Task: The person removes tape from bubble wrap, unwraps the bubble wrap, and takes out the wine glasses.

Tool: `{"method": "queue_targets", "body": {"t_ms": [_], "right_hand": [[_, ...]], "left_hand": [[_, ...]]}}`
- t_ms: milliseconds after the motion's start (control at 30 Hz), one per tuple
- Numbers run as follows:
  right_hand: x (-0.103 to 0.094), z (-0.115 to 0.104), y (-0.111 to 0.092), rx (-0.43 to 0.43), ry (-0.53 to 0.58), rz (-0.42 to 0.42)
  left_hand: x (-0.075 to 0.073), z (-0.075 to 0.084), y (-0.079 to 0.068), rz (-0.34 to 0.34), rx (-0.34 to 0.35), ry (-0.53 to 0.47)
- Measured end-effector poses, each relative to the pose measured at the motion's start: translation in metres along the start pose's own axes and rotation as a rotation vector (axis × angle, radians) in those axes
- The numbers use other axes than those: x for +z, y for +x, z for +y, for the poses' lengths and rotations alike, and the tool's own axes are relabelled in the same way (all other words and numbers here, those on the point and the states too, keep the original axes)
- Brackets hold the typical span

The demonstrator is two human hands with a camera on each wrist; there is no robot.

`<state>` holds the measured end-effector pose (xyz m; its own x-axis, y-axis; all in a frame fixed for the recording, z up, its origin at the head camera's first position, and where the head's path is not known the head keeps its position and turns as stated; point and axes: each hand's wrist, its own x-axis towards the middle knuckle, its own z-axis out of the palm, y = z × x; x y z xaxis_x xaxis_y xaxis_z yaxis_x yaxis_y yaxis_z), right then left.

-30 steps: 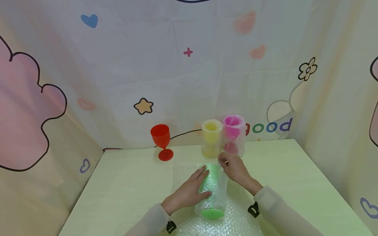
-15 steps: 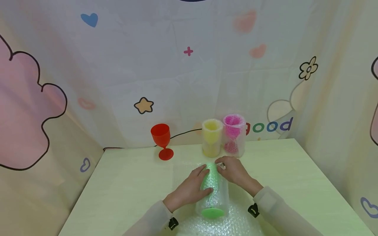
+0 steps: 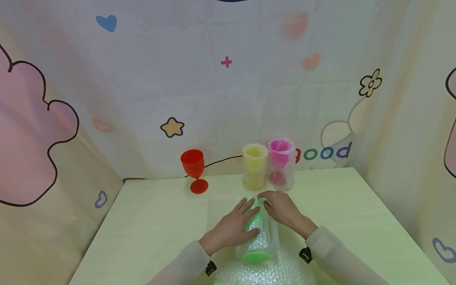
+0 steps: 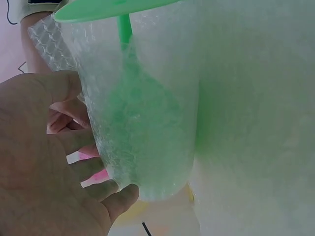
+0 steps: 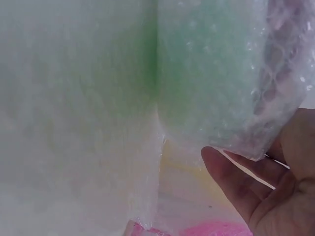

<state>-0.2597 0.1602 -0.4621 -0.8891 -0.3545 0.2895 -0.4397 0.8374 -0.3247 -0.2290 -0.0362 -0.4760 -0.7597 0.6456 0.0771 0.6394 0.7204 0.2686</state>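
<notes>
A green goblet (image 4: 130, 93) lies rolled in clear bubble wrap (image 4: 184, 64), its round foot (image 3: 256, 257) showing at the near end. My left hand (image 3: 233, 228) rests on the roll's left side with fingers spread and fairly straight. At the far end, my right hand (image 3: 283, 208) holds the loose edge of the bubble wrap. In the right wrist view, that wrap's corner (image 5: 253, 147) sits among the fingers (image 5: 229, 179) of my right hand; the thumb's contact is partly hidden.
Behind the roll stand a wrapped yellow goblet (image 3: 255, 166) and a wrapped pink goblet (image 3: 281, 162), side by side. A bare red goblet (image 3: 194, 168) stands further left. More bubble wrap (image 3: 263, 275) spreads toward the front of the pale table (image 3: 142, 237). A printed curtain hangs behind.
My right hand has moved slightly left and down, bringing the wrap's edge over the roll. My left hand has shifted a little right across the roll.
</notes>
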Motion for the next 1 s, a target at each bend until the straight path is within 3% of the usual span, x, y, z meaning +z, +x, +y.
{"method": "queue_targets", "body": {"t_ms": [333, 600, 1000], "right_hand": [[0.004, 0.005, 0.007, 0.007, -0.004, 0.056], [0.006, 0.01, 0.004, 0.083, 0.127, 0.011], [0.006, 0.018, 0.002, 0.206, 0.219, -0.052]], "left_hand": [[0.002, -0.003, 0.0, 0.001, 0.006, -0.011], [0.004, -0.009, -0.006, 0.021, 0.003, -0.043], [0.005, -0.013, -0.011, 0.016, -0.007, -0.088]]}}
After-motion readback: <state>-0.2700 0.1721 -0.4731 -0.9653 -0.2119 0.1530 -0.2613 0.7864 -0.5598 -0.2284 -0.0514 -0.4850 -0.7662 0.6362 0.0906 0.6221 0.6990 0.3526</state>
